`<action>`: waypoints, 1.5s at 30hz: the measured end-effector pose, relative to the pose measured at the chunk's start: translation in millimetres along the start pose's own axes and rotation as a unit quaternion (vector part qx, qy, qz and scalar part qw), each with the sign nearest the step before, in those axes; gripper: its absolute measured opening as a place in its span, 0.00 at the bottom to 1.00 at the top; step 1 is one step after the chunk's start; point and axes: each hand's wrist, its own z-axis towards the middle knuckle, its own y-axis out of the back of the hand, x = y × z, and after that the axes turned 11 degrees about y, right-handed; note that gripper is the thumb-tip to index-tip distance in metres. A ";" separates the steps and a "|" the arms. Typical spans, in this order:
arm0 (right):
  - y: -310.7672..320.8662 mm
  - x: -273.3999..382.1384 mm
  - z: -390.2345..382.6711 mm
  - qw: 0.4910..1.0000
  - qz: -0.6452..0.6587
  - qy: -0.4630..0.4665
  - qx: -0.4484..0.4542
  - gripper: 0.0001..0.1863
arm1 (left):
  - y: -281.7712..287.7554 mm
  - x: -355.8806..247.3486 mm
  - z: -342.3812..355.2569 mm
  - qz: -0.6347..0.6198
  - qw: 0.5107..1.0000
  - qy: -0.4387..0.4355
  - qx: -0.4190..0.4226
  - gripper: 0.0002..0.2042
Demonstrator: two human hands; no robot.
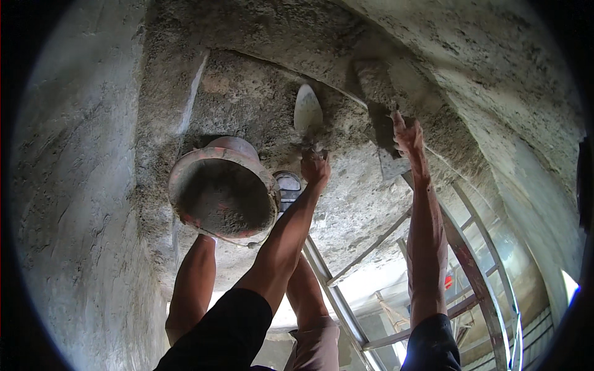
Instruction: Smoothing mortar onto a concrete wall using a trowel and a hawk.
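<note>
My left hand (315, 168) grips a pointed trowel (308, 111), its pale leaf-shaped blade directed away from me over the rough grey surface. To the right, my right hand (409, 137) is closed on a long rectangular plastering trowel (391, 162). Its blade runs from beyond the hand to below it, partly in dark shadow. Left of my left hand stands a round bucket (177, 191) with a mortar-crusted reddish rim. Grey mortar (226, 198) lies inside it. My left forearm passes close by its right side.
Behind my left forearm is what looks like a strapped sandal (288, 185). Bare legs (193, 287) show below the bucket. A rough plastered wall (80, 185) rises at left, a curved one (526, 142) at right. A metal ladder-like frame (461, 241) stands at lower right.
</note>
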 end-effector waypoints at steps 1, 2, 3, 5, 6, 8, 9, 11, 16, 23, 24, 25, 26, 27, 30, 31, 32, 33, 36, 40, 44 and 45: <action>-1.6 13.2 8.5 0.993 -0.096 -0.058 0.038 0.33 | 11.1 -6.3 -3.9 -0.001 1.000 0.003 -0.005 0.25; -4.0 17.2 13.3 0.971 -0.191 -0.120 0.077 0.39 | 22.7 -12.1 -11.3 -0.015 0.999 -0.037 -0.033 0.23; -5.8 12.2 16.5 0.971 -0.190 -0.121 0.084 0.39 | 36.1 -16.0 -19.4 -0.027 0.995 -0.077 -0.062 0.21; 7.2 -1.7 32.2 0.909 -0.389 0.148 0.033 0.36 | 70.2 -32.1 -44.7 -0.149 0.983 -0.092 -0.054 0.17; 13.4 -12.8 47.8 0.910 -0.384 0.152 0.027 0.36 | 88.8 -39.3 -58.4 -0.172 0.983 -0.060 -0.011 0.16; 33.3 -26.4 91.5 0.867 -0.405 0.284 -0.058 0.34 | 111.3 -52.7 -96.1 -0.222 0.973 -0.024 0.052 0.15; 17.9 -9.0 111.6 0.875 -0.418 0.245 0.000 0.33 | 120.3 -45.4 -104.1 -0.232 0.971 -0.016 0.055 0.15; -28.0 56.9 128.9 0.892 -0.377 0.216 0.123 0.33 | 165.8 -22.8 -109.6 -0.264 0.961 0.042 0.077 0.15; -101.9 118.0 160.8 0.819 -0.505 0.236 0.135 0.37 | 154.1 30.4 -151.7 -0.204 0.977 -0.017 0.058 0.11; -180.1 233.4 137.7 0.790 -0.496 0.294 0.210 0.40 | 320.9 -17.6 -159.4 -0.323 0.926 0.143 0.131 0.11; -189.9 244.3 132.6 0.775 -0.518 0.298 0.206 0.40 | 325.8 -8.3 -165.2 -0.341 0.912 0.164 0.157 0.12; -201.2 254.5 127.0 0.780 -0.508 0.301 0.208 0.40 | 330.9 0.3 -169.1 -0.358 0.897 0.186 0.181 0.12; -205.7 263.0 128.9 0.783 -0.500 0.312 0.198 0.40 | 361.3 -20.1 -169.1 -0.390 0.862 0.235 0.221 0.13; -213.8 275.4 128.6 0.787 -0.488 0.325 0.189 0.40 | 379.0 -20.2 -172.0 -0.395 0.831 0.300 0.251 0.12; -238.1 299.6 133.5 0.798 -0.450 0.366 0.162 0.41 | 387.9 5.9 -172.8 -0.377 0.879 0.221 0.193 0.11; -253.7 305.4 126.6 0.803 -0.432 0.374 0.170 0.41 | 380.6 28.7 -170.4 -0.367 0.903 0.169 0.147 0.11; -263.0 305.1 124.9 0.803 -0.437 0.364 0.177 0.41 | 383.4 32.3 -164.4 -0.355 0.902 0.202 0.137 0.10; -273.1 305.4 123.1 0.803 -0.442 0.354 0.185 0.42 | 386.6 33.5 -155.1 -0.343 0.901 0.236 0.124 0.10; -275.8 232.3 182.0 0.859 -0.292 0.394 0.149 0.37 | 377.4 31.4 -135.7 -0.333 0.929 0.142 0.077 0.10; -240.9 173.0 193.7 0.883 -0.064 0.458 0.078 0.31 | 374.7 21.6 -118.4 -0.371 0.916 0.149 0.027 0.10; -210.8 170.8 100.6 0.699 -0.318 0.636 -0.068 0.25 | 378.6 52.8 -100.9 -0.379 0.902 0.203 -0.034 0.15; -178.0 154.9 101.3 0.726 -0.156 0.667 -0.050 0.24 | 366.8 49.1 -101.0 -0.386 0.903 0.189 -0.027 0.15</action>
